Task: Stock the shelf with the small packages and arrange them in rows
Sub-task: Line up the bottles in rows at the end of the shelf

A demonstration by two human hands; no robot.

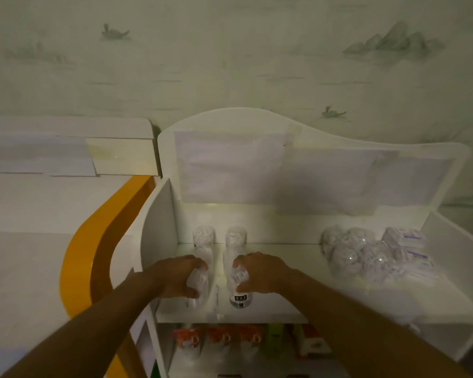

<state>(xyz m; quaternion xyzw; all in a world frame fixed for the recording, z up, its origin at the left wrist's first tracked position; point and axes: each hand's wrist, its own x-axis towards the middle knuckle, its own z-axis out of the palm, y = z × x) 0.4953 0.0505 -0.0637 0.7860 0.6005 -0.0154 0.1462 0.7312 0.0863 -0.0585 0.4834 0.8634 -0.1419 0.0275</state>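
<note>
Two rows: clear packages lie end to end on the top shelf (284, 306), running from the front edge to the back panel at the left side of the shelf.
Left row (201, 266): three packages as far as can be told, the front ones partly hidden by the hand.
Right row (236, 266): three as well — the front one shows a dark label facing the camera.
Left hand (179, 276): fingers and thumb curled round the left row's nearer packages, gripping them from the left.
Right hand (260, 272): curled round the right row's nearer packages, gripping from the right.
Hands together or apart: apart, one on each row, a narrow strip of shelf showing between them.
Loose pile (377, 255): more small packages heaped at the right of the same shelf — round clear ones and flat ones with blue print, well apart from the rows.
Lower shelf (230, 342): orange and green goods, too dim to name.
Left of the unit: a yellow curved trim (85, 257) beside a white counter (25, 241).
Wall (230, 50): pale, painted with boats and hills.
</note>
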